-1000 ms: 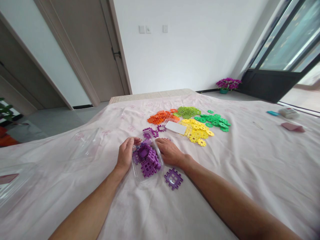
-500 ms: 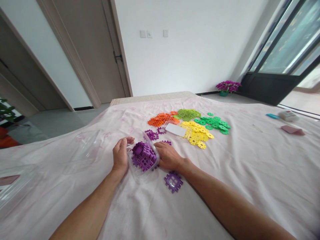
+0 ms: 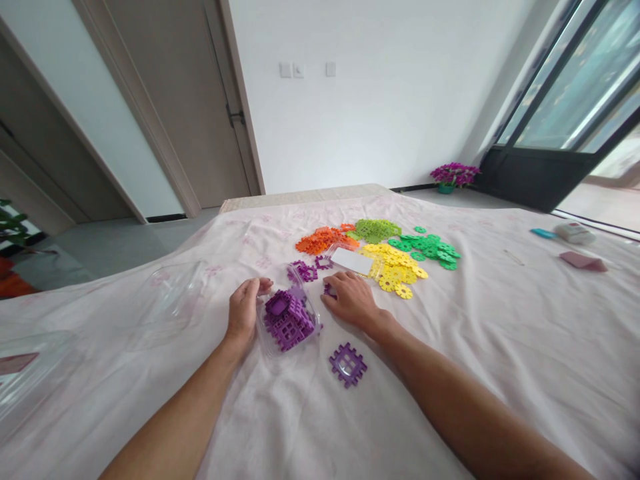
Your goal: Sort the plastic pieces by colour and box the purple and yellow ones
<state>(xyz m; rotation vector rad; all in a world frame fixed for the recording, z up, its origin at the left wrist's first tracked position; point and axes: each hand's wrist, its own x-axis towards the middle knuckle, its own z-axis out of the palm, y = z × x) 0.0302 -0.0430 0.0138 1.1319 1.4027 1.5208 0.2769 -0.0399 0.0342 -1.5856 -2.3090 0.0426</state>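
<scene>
A clear plastic container stands tilted on the cloth, holding a pile of purple building pieces. My left hand is curled against the container's left side, gripping it. To the right, my right hand has its fingers closed over a purple building piece on the cloth, mostly hidden under the fingertips. More purple pieces lie just beyond the container. One purple window-shaped piece lies flat nearer to me, below my right hand.
Beyond my hands are piles of orange pieces, light green pieces, green discs and yellow discs. A clear lid with a white label lies among them. Clear containers sit at the left on the bedsheet.
My right hand has moved away from the container's right rim, to the right and slightly forward, onto a purple piece. My left hand stays on the container, which has shifted slightly.
</scene>
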